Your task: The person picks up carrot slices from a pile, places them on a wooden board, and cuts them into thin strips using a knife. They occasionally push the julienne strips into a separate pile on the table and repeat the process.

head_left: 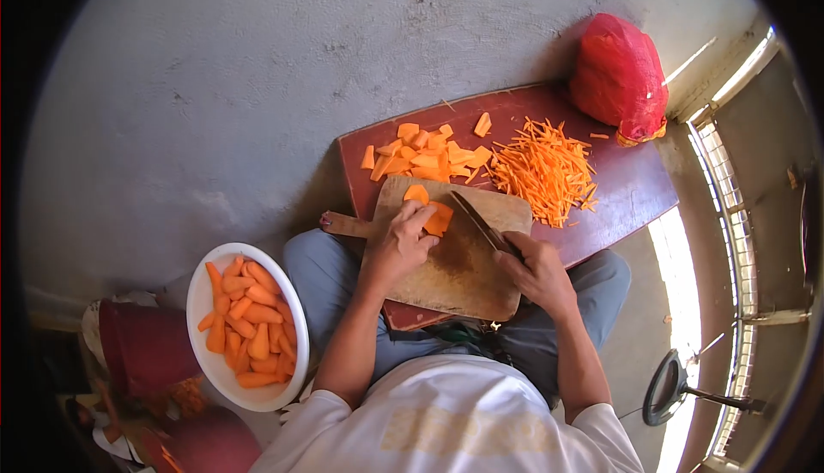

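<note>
On the wooden cutting board (pixel 476 280) my left hand (pixel 402 245) has its fingers curled onto flat orange carrot slices (pixel 439 219). Another slice (pixel 417 192) lies just beyond those fingertips. My right hand (pixel 539 274) grips a knife (pixel 477 219) by its handle, the blade slanting up and left over the board, apart from the slices. Behind the board is a heap of carrot slices (pixel 425 157). To its right a pile of thin carrot sticks (pixel 542 171) rests on the red table (pixel 625 190).
A white basin (pixel 196 336) of whole peeled carrots stands at my left. A red mesh bag (pixel 618 74) sits at the table's far right corner, against the grey wall (pixel 215 112). Dark red buckets (pixel 142 344) are at the lower left.
</note>
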Demonstrator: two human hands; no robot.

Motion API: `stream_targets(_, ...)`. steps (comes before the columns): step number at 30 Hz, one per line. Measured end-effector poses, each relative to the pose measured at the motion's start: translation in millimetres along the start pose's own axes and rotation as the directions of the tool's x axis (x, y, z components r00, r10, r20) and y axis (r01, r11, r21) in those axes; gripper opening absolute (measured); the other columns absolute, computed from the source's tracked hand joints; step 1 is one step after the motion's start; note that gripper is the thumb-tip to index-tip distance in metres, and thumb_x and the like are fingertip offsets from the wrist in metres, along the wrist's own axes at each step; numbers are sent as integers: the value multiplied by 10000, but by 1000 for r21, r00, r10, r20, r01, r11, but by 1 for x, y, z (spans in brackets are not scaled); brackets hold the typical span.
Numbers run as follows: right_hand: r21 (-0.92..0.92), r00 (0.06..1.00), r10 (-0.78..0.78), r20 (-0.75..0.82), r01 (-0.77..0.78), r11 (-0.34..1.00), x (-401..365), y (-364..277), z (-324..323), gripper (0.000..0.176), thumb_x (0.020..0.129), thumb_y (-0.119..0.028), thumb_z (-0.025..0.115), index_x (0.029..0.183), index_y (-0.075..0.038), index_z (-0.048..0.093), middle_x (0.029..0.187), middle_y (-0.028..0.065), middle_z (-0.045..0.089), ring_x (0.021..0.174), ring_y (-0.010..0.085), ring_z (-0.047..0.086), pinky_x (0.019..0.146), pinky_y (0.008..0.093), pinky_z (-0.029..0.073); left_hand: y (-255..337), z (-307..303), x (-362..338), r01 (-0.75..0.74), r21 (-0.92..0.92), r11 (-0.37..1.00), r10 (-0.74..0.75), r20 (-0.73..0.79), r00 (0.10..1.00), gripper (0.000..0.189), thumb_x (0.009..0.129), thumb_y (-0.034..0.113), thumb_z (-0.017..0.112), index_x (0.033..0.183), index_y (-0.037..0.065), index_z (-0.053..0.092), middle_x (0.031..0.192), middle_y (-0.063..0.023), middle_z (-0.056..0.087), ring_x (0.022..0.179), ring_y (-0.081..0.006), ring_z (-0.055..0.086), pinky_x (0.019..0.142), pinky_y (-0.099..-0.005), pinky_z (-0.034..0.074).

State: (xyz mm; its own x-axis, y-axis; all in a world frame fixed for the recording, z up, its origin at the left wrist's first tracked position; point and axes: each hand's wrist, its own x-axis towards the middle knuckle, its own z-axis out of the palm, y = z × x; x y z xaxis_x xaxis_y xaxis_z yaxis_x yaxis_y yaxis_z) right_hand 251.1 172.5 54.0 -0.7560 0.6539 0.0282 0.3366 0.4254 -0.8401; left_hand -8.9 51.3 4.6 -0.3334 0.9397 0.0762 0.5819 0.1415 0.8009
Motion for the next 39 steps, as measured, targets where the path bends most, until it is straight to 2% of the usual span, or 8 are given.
stream_targets(2,-59,993,-107,44,109,992,15,4,0,310,1066,-196,747,1254,50,731,839,257,696,711,335,670,700,447,543,-28,17,2,-225,141,964,246,-153,957,441,918,47,856,1327,-52,724,1269,-227,703,1010,-396,761,882,-463,610)
stream_targets(8,-147,981,-16,195,46,988,24,-13,-17,244,1081,-184,720,1160,46,709,823,270,667,730,391,679,698,486,527,-21,35,-8,-79,220,972,115,-160,980,400,896,53,871,1256,-61,739,1228,-236,703,1104,-448,725,933,-504,594)
stream_targets(11,-114,990,-15,140,31,993,-5,-17,-13,231,1084,-174,713,1166,41,707,802,258,631,707,369,637,696,467,517,-13,35,-15,-103,176,979,131,-160,978,382,877,43,879,1220,-66,753,1196,-233,698,1112,-447,723,934,-501,590)
stream_targets(14,-59,972,174,159,-167,984,-35,-40,-7,187,1066,-150,693,1070,31,646,865,313,646,827,513,677,738,506,529,-7,34,-25,-196,93,976,209,-161,965,358,859,32,885,1181,-71,766,1165,-224,694,1083,-426,721,927,-486,591)
stream_targets(22,99,958,252,137,-267,959,-87,-50,5,205,1100,-117,689,1221,48,673,870,269,626,776,451,608,728,472,515,10,43,-63,-261,139,955,280,-142,949,317,867,27,825,1151,-82,736,1237,-240,667,1106,-439,649,968,-508,570)
stream_targets(25,119,968,214,134,-230,966,-93,-36,11,352,1136,-173,668,1411,47,664,827,123,617,669,175,621,646,387,517,5,45,-60,-300,209,931,330,-129,935,352,851,26,851,1172,-80,753,1266,-234,678,1123,-433,644,980,-503,573)
stream_targets(34,75,984,169,47,-173,982,-99,-44,25,348,1128,-107,642,1437,49,610,1090,269,692,1013,482,674,893,489,553,5,42,-57,-437,330,837,480,-57,875,338,899,37,798,1193,-115,730,1252,-252,675,1114,-445,632,989,-517,567)
stream_targets(39,46,982,176,69,-180,983,-91,-56,25,416,1097,-105,682,1471,52,588,1180,287,712,1090,496,703,923,513,568,-12,50,-58,-434,338,835,481,-64,875,339,915,44,762,1217,-105,730,1233,-251,669,1160,-443,637,989,-517,557)
